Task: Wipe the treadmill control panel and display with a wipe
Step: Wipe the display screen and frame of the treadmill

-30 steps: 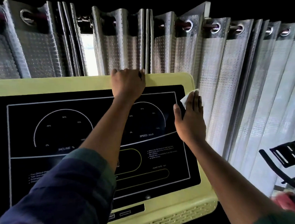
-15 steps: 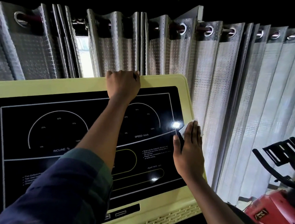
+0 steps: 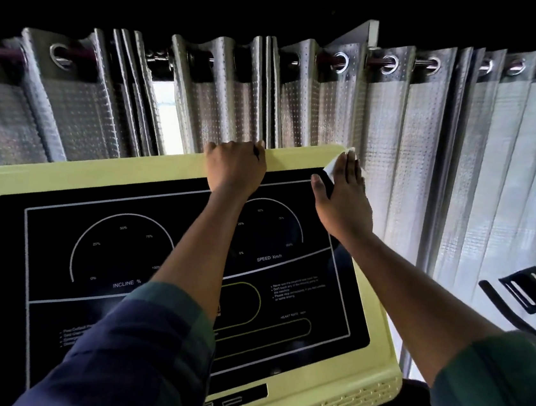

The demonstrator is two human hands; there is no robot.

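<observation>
The treadmill control panel point(image 3: 73, 170) has a pale yellow frame around a black display point(image 3: 53, 318) with white incline and speed dials. My left hand point(image 3: 235, 169) grips the panel's top edge, fingers curled over it. My right hand point(image 3: 344, 198) lies flat with straight fingers at the panel's upper right corner, pressing a white wipe point(image 3: 332, 166) against it. Only a small part of the wipe shows past my fingers.
Silver eyelet curtains point(image 3: 431, 161) hang on a rod right behind the panel, with a bright gap point(image 3: 166, 117) at the left. Black handlebars of another exercise machine point(image 3: 530, 292) stand at the right.
My right hand with the wipe slid down the panel's right side, then back up to the upper right corner. My left hand stayed on the top edge.
</observation>
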